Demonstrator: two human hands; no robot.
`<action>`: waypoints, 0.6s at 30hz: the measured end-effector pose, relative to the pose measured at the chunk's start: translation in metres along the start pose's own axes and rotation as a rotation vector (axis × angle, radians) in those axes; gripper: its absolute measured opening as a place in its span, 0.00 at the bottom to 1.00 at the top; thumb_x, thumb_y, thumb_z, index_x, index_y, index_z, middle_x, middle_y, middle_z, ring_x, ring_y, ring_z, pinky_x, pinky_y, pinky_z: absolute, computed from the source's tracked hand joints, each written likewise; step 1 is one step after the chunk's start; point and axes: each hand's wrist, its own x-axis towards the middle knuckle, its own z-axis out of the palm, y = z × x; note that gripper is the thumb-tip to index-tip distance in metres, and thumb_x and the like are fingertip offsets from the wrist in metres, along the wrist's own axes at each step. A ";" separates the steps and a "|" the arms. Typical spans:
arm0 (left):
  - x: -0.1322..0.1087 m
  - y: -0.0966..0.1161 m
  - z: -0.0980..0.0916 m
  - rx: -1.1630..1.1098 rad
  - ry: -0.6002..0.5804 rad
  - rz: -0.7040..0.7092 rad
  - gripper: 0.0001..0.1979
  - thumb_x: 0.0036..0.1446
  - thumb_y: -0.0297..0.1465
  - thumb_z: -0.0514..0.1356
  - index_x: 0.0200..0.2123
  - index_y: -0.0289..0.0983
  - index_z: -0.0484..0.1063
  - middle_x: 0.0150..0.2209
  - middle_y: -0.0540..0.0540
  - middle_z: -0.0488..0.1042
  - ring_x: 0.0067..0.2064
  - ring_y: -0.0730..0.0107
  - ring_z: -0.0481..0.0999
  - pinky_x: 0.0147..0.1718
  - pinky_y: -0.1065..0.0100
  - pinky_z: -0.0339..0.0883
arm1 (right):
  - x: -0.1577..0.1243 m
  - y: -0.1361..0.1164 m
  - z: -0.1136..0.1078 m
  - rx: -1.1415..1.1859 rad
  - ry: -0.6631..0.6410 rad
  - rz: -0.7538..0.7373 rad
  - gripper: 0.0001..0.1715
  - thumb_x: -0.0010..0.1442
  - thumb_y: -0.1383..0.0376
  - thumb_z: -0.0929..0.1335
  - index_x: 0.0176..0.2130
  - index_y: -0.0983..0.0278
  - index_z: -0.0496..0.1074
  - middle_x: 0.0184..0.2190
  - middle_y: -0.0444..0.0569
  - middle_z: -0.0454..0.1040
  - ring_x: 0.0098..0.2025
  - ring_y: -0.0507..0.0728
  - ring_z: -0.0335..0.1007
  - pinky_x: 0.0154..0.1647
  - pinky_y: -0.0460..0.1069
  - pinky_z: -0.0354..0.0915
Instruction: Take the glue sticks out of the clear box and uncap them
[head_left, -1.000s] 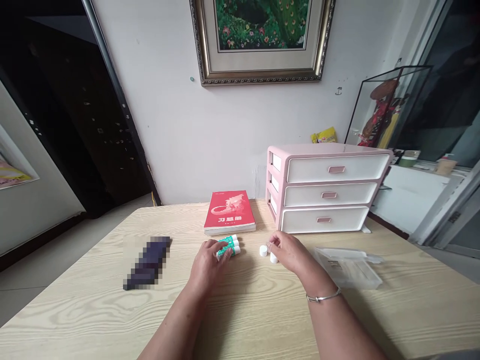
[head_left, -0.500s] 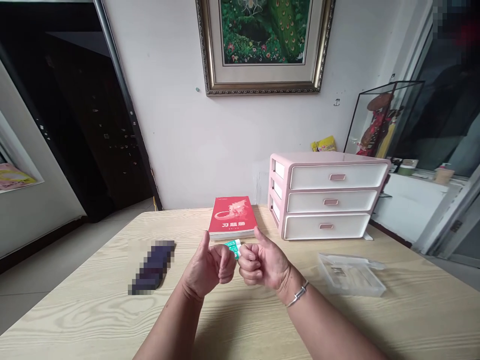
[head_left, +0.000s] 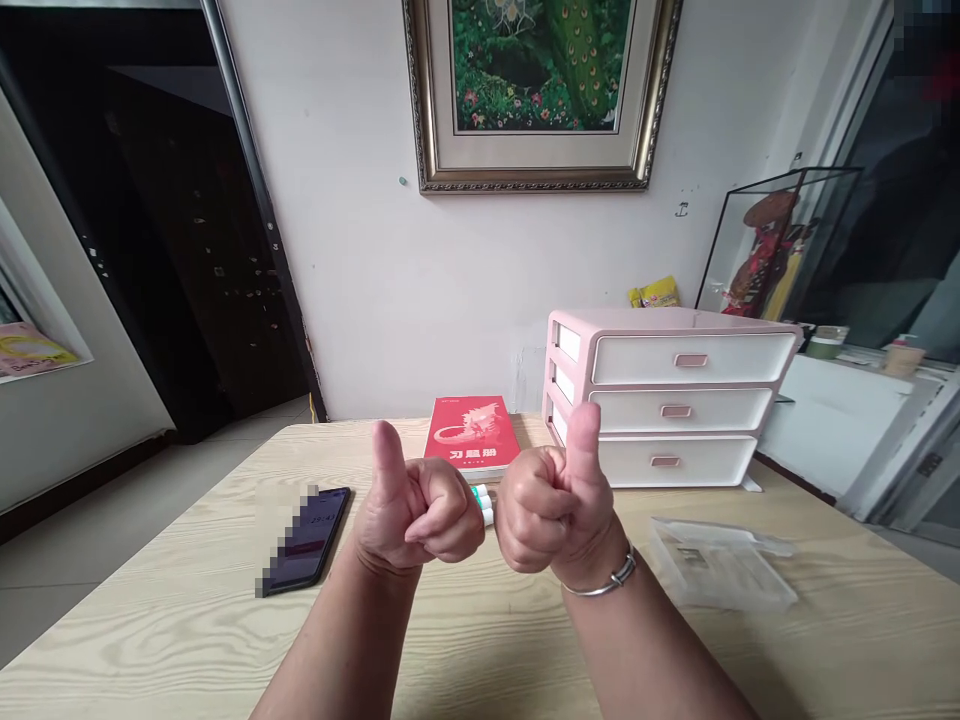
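Observation:
My left hand and my right hand are raised above the table as closed fists, thumbs up, knuckles facing each other. Between them show the white ends of green-labelled glue sticks, mostly hidden behind the fists. They seem to lie just in front of the book, but I cannot tell whether either hand touches them. The white caps are out of sight. A silver bangle circles my right wrist.
A red dragon-cover book lies on the pale wood table, beside a pink-and-white three-drawer unit. A partly pixelated phone lies to the left, and clear plastic packaging lies to the right.
Both hands have lifted off the table and closed into thumbs-up fists side by side. The glue sticks have become mostly hidden, and the white caps have gone from view.

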 end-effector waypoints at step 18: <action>-0.010 -0.026 -0.035 -0.217 -0.237 0.145 0.41 0.47 0.69 0.26 0.12 0.39 0.49 0.10 0.53 0.47 0.13 0.79 0.44 0.13 0.72 0.40 | 0.012 0.028 -0.030 0.234 -0.659 -0.327 0.43 0.52 0.27 0.44 0.20 0.60 0.49 0.13 0.37 0.47 0.14 0.45 0.38 0.14 0.43 0.41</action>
